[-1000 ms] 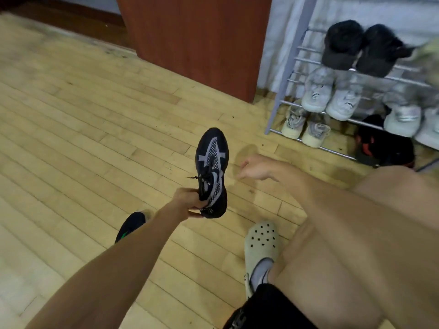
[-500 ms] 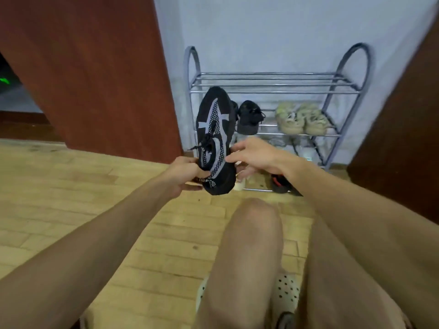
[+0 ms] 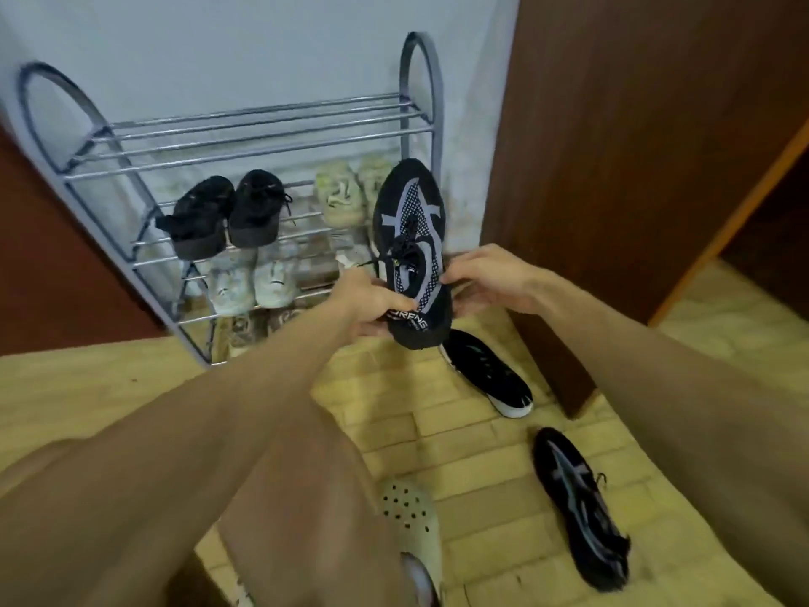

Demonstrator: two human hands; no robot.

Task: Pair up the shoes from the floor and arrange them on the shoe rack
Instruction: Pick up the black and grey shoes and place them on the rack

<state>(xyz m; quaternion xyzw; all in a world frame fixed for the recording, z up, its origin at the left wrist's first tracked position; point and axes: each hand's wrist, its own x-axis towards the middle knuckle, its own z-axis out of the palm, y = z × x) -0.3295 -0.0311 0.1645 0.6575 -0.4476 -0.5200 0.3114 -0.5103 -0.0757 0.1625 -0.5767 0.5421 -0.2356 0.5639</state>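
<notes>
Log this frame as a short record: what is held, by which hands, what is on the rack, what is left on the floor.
held: black shoe with grey stripes, toe up
hands: left hand and right hand, both at its heel end
shoe rack: top shelf bare; black pair and pale pair on the second shelf; white pair below
floor: matching grey-striped shoe; black shoe with white sole

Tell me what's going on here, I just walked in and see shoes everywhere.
A person is sorting shoes onto the rack. Both hands, left and right, hold a black-and-grey shoe up in front of it. Its likely mate and a black sneaker lie on the floor. The rack's top shelf is bare; lower shelves hold pairs.
</notes>
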